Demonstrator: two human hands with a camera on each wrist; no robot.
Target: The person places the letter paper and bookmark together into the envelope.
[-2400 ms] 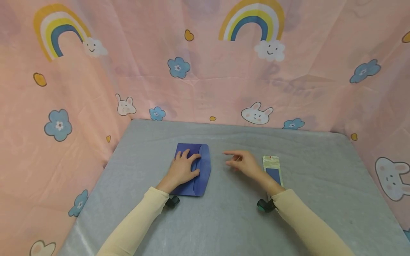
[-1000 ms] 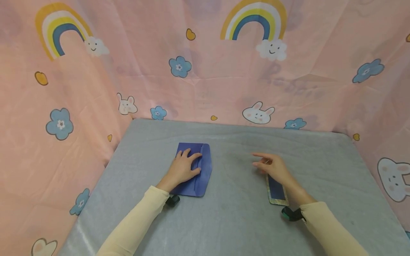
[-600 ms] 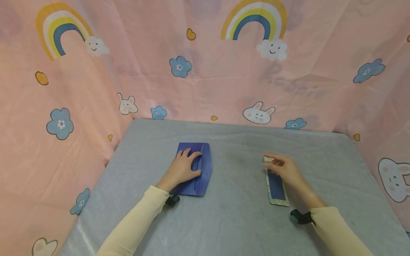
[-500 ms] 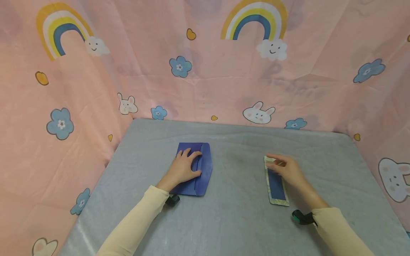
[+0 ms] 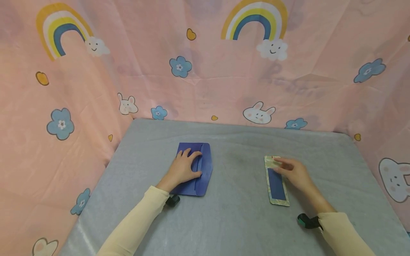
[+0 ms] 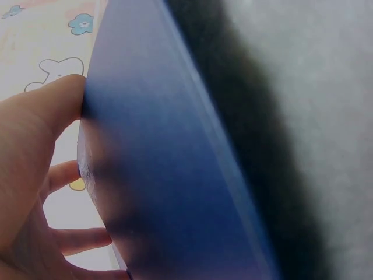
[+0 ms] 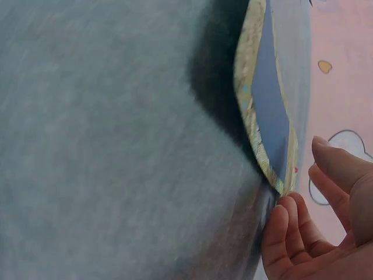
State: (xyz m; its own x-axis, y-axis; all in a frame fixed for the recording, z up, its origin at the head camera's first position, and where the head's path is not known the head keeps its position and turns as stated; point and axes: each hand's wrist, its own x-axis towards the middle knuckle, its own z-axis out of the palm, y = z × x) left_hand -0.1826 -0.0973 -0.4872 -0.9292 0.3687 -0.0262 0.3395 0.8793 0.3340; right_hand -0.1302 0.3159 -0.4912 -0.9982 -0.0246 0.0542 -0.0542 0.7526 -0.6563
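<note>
A blue paper envelope (image 5: 205,167) lies on the left of the grey table, its flap opened out to the right. My left hand (image 5: 182,169) rests on the envelope with its fingers spread; in the left wrist view the thumb and fingertips touch the blue paper (image 6: 157,146). To the right lies a narrow bookmark-like card (image 5: 276,185) with a dark blue panel and a patterned pale green border. My right hand (image 5: 296,173) is at the card's upper right edge, fingers loosely bent. In the right wrist view its thumb stands apart from the fingers, whose tips are right by the card's end (image 7: 274,116).
A grey cloth (image 5: 237,213) covers the table. Behind it and at both sides hangs a pink curtain (image 5: 211,89) printed with rainbows, flowers and rabbits. A small dark wrist camera (image 5: 307,221) sits under the right wrist, and another (image 5: 173,201) under the left.
My right hand has moved right, from the space between envelope and card, across the card to its right edge, uncovering more of it. My left hand and the envelope have stayed put.
</note>
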